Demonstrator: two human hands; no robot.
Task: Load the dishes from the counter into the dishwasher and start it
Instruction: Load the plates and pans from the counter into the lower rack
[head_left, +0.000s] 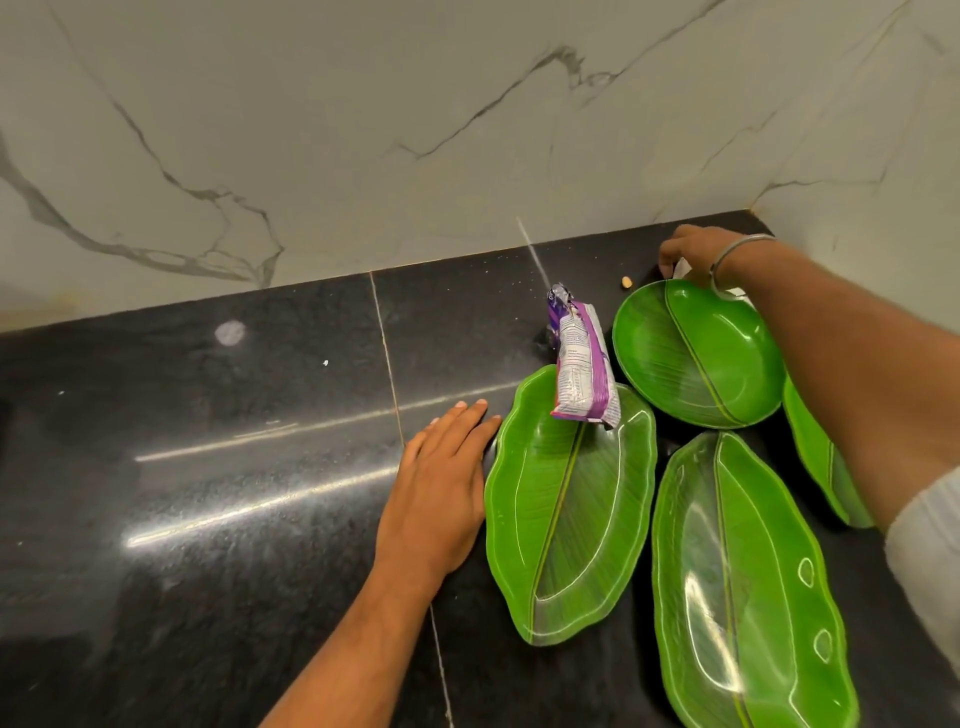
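Note:
Several green leaf-shaped plates lie on the black counter (208, 441) at the right. A long one (566, 530) sits beside my left hand (441, 483), which rests flat on the counter with its fingers straight, touching that plate's left rim. A round green plate (696, 353) lies behind it, and another long plate (743, 587) is at the front right. A further plate (821, 457) is mostly hidden under my right forearm. My right hand (696, 254) reaches behind the round plate, fingers curled down on something white that I cannot make out.
A purple and white snack packet (582, 364) lies across the rims of the long and round plates. A small tan crumb (627, 282) sits near the back wall. The marble wall (363, 130) closes off the counter at the back and right.

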